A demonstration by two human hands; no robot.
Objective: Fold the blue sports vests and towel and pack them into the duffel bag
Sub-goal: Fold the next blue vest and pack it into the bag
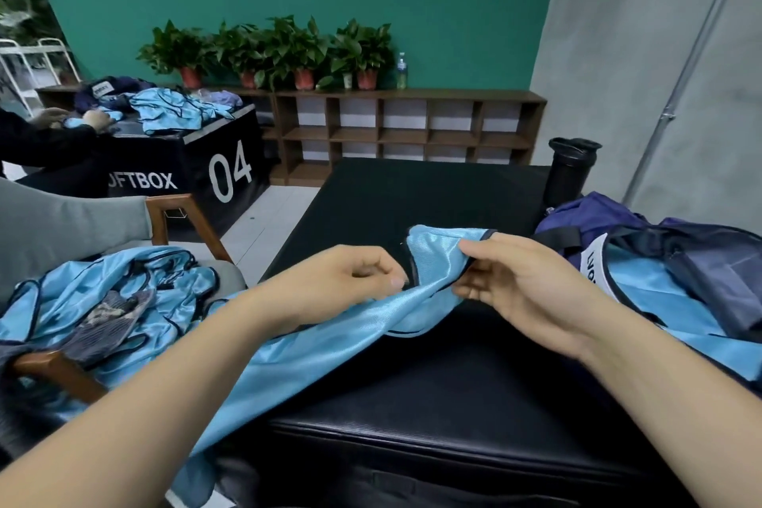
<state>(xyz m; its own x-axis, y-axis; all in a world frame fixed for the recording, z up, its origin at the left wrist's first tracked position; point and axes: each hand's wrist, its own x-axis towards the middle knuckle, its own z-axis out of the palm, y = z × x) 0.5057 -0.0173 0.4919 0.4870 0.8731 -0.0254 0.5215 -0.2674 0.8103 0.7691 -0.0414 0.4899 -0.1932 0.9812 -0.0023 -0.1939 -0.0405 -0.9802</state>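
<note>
Reading from the left edge: a wooden chair [181, 219] carries a loose heap of blue vests [111, 293], with a mottled grey-blue cloth [109, 324] lying on top of the heap; whether this cloth is the towel cannot be told. The chair's lower part and the heap's left margin are cut off by the frame. Behind it, a black box marked "04" [185, 161] bears more blue cloth, and another person's hands [74, 120] rest there, the body cut off at the frame edge. Potted plants [272, 49] line a brown shelf unit [408, 124] against the green wall.

At centre, the left hand [342, 280] is curled shut, thumb and forefinger pinching the dark-trimmed edge of the held vest [330, 338]; the other fingertips are folded under and hidden. This vest drapes from the black padded table [412, 194] down over the near edge, where its lower end leaves the frame. The right hand [519, 285] grips the vest's upper fold between thumb and fingers, the cloth hiding part of the fingers.

At right, the navy and purple duffel bag [676, 247] sits on the table, open, with blue vest fabric [659, 297] lying in and over its mouth. A white label [593, 268] shows only partial lettering. Behind the bag a black cylindrical container [571, 169] stands partly concealed.
</note>
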